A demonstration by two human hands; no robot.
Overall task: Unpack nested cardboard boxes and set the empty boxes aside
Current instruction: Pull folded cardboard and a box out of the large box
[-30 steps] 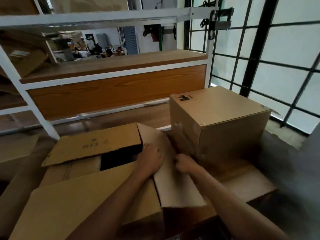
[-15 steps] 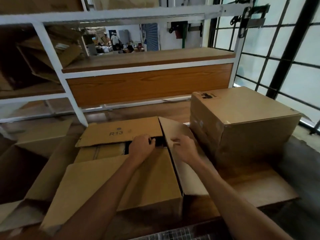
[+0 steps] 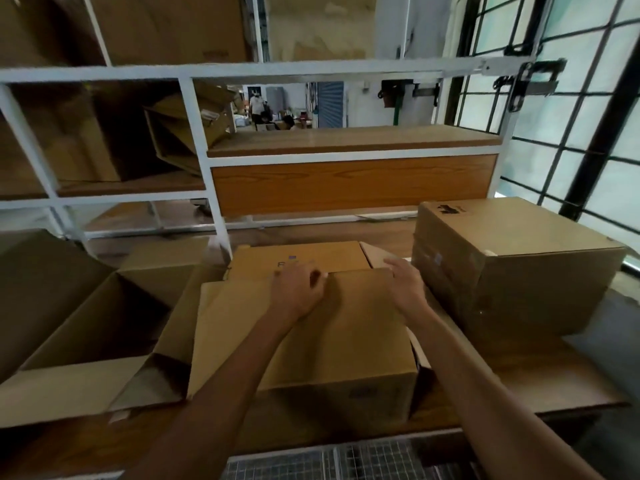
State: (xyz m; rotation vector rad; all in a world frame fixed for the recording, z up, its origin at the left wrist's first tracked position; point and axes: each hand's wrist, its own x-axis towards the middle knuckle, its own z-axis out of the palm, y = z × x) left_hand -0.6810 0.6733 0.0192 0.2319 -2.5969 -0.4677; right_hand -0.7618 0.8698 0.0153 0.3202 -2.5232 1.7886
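A brown cardboard box (image 3: 332,344) sits in front of me on the wooden table (image 3: 540,379), its top flaps folded down flat. My left hand (image 3: 298,289) lies on the seam where the near flap meets the far flap (image 3: 311,258), fingers curled at the flap edge. My right hand (image 3: 407,285) presses on the right end of the near flap, beside a small side flap (image 3: 375,256) that sticks up. A closed cardboard box (image 3: 519,268) stands just right of it. An open, empty box (image 3: 86,327) lies to the left with its flaps spread.
A white metal shelf frame (image 3: 207,168) with wooden boards stands behind the table, holding more cardboard boxes (image 3: 180,133) on the left. A black-barred window (image 3: 588,133) fills the right side. A person (image 3: 257,105) stands far off. A wire grid (image 3: 311,462) shows below the table edge.
The dark gap in the middle box has disappeared: the flaps now lie flat under both hands. My hands moved up to the flap seam. My view swung left, bringing the open box into sight.
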